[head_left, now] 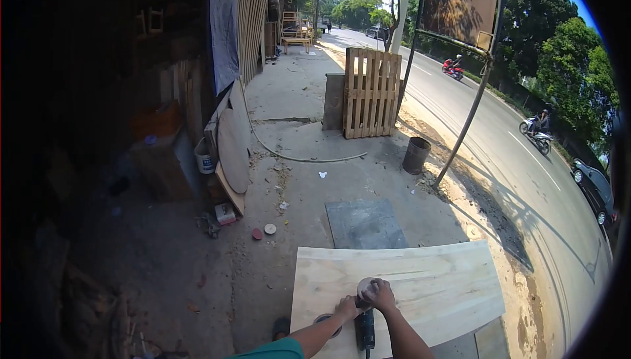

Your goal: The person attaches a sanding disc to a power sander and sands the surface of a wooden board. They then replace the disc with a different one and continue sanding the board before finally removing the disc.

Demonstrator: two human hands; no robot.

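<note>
A dark power tool with a cord at its rear lies over a pale wooden board. The tool's round light-coloured disc is at its front end, turned upward. My left hand is closed on the tool's front part, near its head. My right hand is closed at the disc, its fingers on the disc's right side. A dark round item is partly hidden under my left forearm.
Beyond the board lies a grey sheet. A wooden pallet, a metal bucket and a signpost stand further ahead. A hose crosses the pavement. Round boards lean at left. Motorbikes are on the road at right.
</note>
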